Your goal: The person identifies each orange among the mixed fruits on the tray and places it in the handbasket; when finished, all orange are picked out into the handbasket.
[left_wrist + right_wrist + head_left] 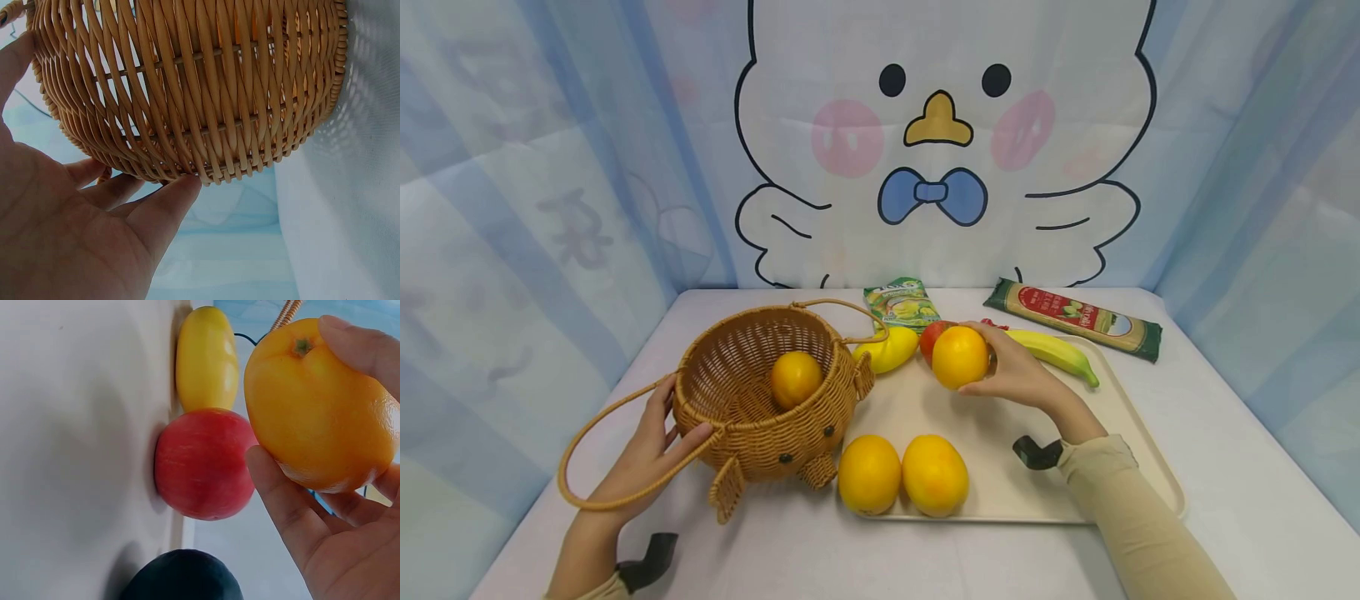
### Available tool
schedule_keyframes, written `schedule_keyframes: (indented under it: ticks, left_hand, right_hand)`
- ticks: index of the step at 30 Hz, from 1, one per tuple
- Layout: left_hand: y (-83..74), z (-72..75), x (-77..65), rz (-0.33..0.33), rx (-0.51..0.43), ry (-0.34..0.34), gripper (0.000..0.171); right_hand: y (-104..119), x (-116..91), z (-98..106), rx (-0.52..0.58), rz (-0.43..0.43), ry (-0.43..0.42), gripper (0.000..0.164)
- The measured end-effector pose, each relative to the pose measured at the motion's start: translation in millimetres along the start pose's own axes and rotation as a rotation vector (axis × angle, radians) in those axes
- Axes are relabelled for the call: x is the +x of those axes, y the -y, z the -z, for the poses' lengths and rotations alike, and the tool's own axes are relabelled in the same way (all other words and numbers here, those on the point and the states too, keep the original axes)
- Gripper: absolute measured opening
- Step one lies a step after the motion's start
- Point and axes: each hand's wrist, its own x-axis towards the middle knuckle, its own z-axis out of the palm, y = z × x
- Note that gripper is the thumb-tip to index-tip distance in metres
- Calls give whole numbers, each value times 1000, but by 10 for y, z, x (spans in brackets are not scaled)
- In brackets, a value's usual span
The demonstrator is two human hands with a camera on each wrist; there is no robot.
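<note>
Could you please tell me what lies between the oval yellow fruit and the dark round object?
In the right wrist view, a red fruit lies between them.

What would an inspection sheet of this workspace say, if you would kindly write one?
Surface: white table, cream tray.
Job's things: wicker basket with first orange inside; second orange outside it.
Clutter: two yellow-orange fruits, yellow fruit, red fruit, dark round object, banana, green packet, long packet.
Hands: left hand touches the wicker basket; right hand grips the second orange.
Cables: nothing seen.
Surroundings: curtain printed with a cartoon bird.
</note>
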Motion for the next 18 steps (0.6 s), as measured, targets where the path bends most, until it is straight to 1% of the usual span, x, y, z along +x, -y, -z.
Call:
schedule_keyframes:
  ticks: [12, 18]
  left_hand:
    - [-2, -4, -1, -3, -3, -3, 87]
    - [-5, -4, -9, 4, -4, 2, 88]
  right_hand:
    - [59, 24, 5, 40, 6, 10, 90]
    - [83, 23, 3, 26, -14, 10, 91]
